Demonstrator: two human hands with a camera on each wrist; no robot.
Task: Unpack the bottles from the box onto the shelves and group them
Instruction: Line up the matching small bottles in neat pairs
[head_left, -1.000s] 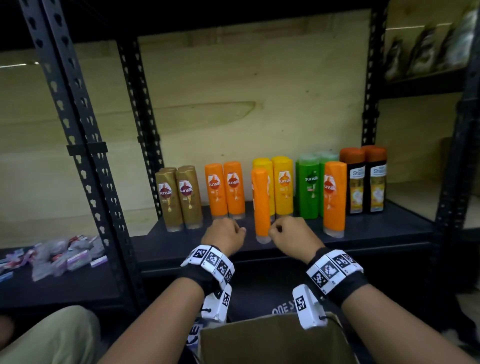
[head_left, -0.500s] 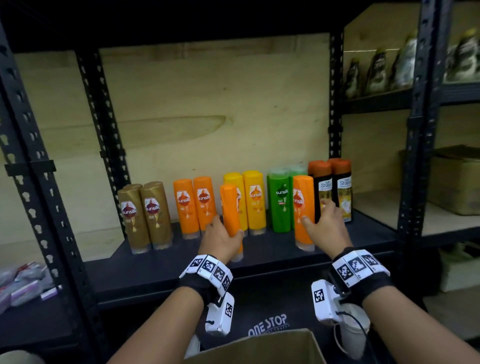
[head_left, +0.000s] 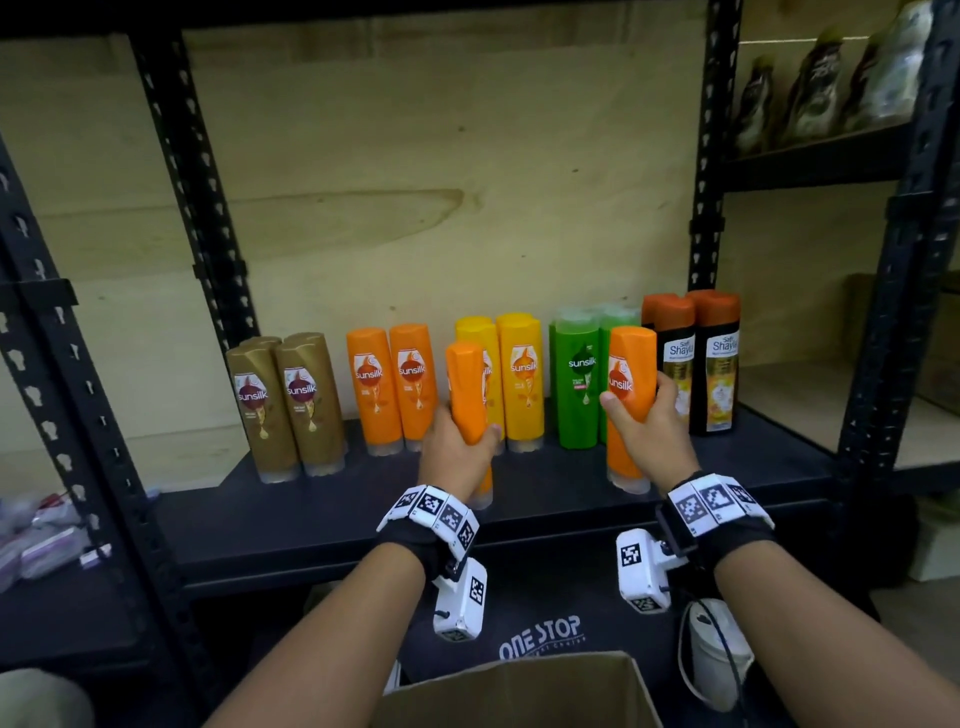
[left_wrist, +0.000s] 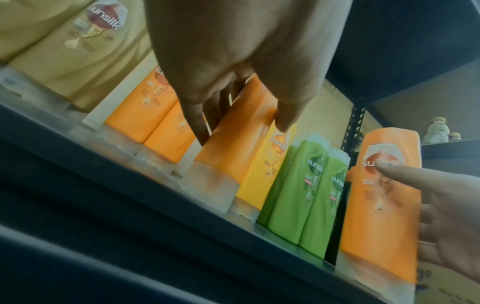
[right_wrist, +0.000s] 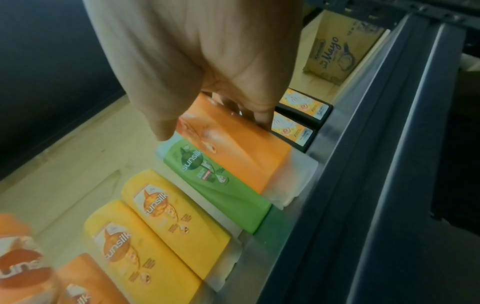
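My left hand (head_left: 457, 452) grips an orange Sunsilk bottle (head_left: 466, 389) standing cap-down at the shelf front, turned edge-on, before the yellow pair (head_left: 522, 379). In the left wrist view the fingers (left_wrist: 197, 123) wrap that bottle (left_wrist: 233, 139). My right hand (head_left: 644, 431) grips a second orange bottle (head_left: 628, 374) standing in front of the green pair (head_left: 574, 379); its thumb lies on the label. The right wrist view shows this bottle (right_wrist: 239, 148) beside a green bottle (right_wrist: 215, 181). Two orange bottles (head_left: 392, 384) stand grouped further left. The cardboard box (head_left: 519, 691) sits below me.
Brown bottles (head_left: 285, 400) stand at the left of the black shelf (head_left: 337, 514), dark bottles with orange caps (head_left: 696, 364) at the right. Black slotted uprights (head_left: 878, 322) frame the bay. Packets (head_left: 41, 540) lie on the left shelf, a Mayo carton (right_wrist: 335, 53) on the right one.
A second ago both fists rested either side of the middle orange bottle. Since then my left hand took hold of it and my right hand moved right and closed round the other orange bottle.
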